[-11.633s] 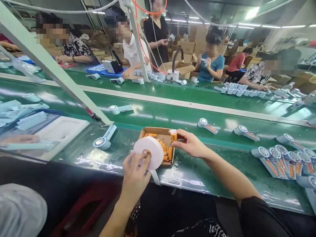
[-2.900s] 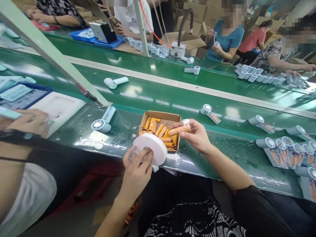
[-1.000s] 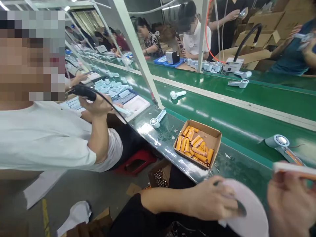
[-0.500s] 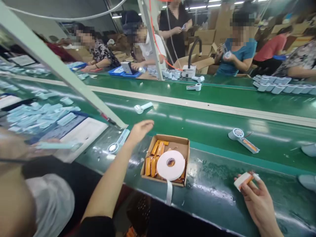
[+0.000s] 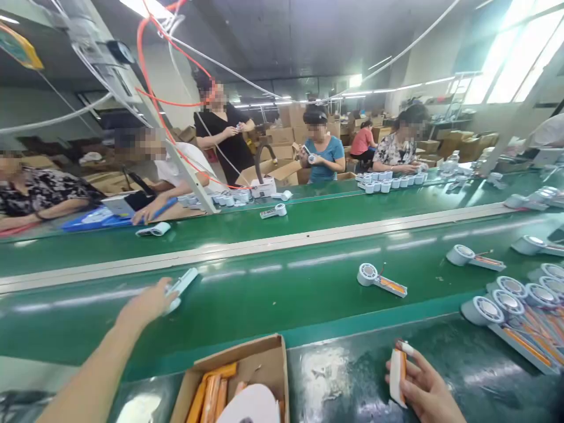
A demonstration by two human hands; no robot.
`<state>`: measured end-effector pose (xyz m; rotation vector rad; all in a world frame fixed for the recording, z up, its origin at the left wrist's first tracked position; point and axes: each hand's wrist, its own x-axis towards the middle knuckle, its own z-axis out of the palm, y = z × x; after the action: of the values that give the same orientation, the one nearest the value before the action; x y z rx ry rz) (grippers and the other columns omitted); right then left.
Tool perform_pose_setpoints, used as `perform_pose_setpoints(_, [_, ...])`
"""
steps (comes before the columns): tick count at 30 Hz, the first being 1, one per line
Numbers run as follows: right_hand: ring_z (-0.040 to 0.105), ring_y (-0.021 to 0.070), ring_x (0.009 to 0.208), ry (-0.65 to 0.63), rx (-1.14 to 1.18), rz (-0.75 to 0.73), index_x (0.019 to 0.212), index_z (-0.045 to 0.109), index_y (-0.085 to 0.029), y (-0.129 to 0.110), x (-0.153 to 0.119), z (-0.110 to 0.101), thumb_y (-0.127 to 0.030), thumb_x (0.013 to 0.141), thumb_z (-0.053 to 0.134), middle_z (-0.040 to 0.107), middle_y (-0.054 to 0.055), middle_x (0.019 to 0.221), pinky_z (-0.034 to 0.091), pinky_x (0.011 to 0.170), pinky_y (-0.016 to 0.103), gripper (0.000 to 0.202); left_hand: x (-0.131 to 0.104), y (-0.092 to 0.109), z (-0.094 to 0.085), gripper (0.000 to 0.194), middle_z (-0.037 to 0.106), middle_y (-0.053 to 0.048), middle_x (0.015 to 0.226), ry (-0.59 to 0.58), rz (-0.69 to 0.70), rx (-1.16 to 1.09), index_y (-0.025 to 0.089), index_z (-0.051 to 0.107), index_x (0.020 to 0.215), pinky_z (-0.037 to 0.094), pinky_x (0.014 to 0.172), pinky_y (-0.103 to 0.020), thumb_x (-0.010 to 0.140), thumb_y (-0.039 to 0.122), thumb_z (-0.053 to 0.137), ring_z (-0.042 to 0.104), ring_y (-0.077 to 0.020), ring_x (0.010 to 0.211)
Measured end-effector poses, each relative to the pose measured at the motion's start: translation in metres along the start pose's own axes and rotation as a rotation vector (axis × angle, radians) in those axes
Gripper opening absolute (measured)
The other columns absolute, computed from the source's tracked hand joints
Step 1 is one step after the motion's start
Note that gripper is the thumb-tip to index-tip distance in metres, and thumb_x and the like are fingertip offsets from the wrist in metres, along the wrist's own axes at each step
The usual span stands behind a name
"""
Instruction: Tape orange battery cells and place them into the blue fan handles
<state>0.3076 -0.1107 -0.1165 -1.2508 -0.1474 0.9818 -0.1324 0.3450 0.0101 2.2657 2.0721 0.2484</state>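
Observation:
On the green belt at the left, my left hand (image 5: 147, 302) has its fingers at a light blue fan casing (image 5: 183, 285), closed on its near side. My right hand (image 5: 423, 382) holds an orange battery pack with a white pad (image 5: 398, 376) upright between thumb and fingers, above the dark work surface at the right. Between the two hands, a cardboard box (image 5: 283, 370) contains several orange battery packs (image 5: 211, 390) and a white tape roll (image 5: 253, 405), cut off by the lower picture edge.
Two fan units (image 5: 381, 279) (image 5: 476, 257) with orange packs lie on the belt (image 5: 273, 305). Several more are grouped at the right (image 5: 506, 302). A slanted metal post (image 5: 189, 176) with red hoses stands across the belt, where several people sit or stand.
The view has swung right and up. My left hand has reached farther over the belt and taken hold of the light blue casing. My right hand still holds the battery pack, now more upright.

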Motion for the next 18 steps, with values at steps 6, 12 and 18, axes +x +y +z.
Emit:
perform_pose_setpoints(6, [0.079, 0.0312, 0.098, -0.031, -0.006, -0.016, 0.129, 0.075, -0.028, -0.007, -0.009, 0.009, -0.054, 0.055, 0.105, 0.081, 0.012, 0.110, 0.056, 0.107, 0.054, 0.084, -0.051, 0.122, 0.036, 0.030, 0.066, -0.015, 0.146, -0.235, 0.703, 0.187, 0.021, 0.078, 0.106, 0.053, 0.114, -0.048, 0.076, 0.016, 0.077, 0.062, -0.0361, 0.136])
perform_pose_setpoints(12, [0.081, 0.0384, 0.098, -0.175, -0.184, -0.061, 0.118, 0.080, -0.031, -0.013, -0.010, 0.010, -0.053, 0.059, 0.103, 0.083, 0.015, 0.103, 0.061, 0.101, 0.059, 0.068, -0.086, 0.235, 0.068, 0.013, 0.073, -0.012, 0.126, -0.395, 0.959, 0.261, 0.016, 0.075, 0.105, 0.057, 0.107, -0.047, 0.093, 0.020, 0.080, 0.067, -0.0276, 0.123])
perform_pose_setpoints(18, [0.082, 0.0312, 0.094, -0.349, -0.310, -0.368, 0.109, 0.077, -0.028, -0.051, 0.033, 0.088, -0.046, 0.066, 0.096, 0.085, 0.007, 0.100, 0.067, 0.094, 0.054, 0.050, -0.055, 0.233, 0.069, 0.021, 0.079, -0.006, 0.107, -0.535, 0.904, 0.136, 0.020, 0.078, 0.101, 0.057, 0.092, -0.036, 0.099, 0.040, 0.071, 0.072, -0.0210, 0.097])
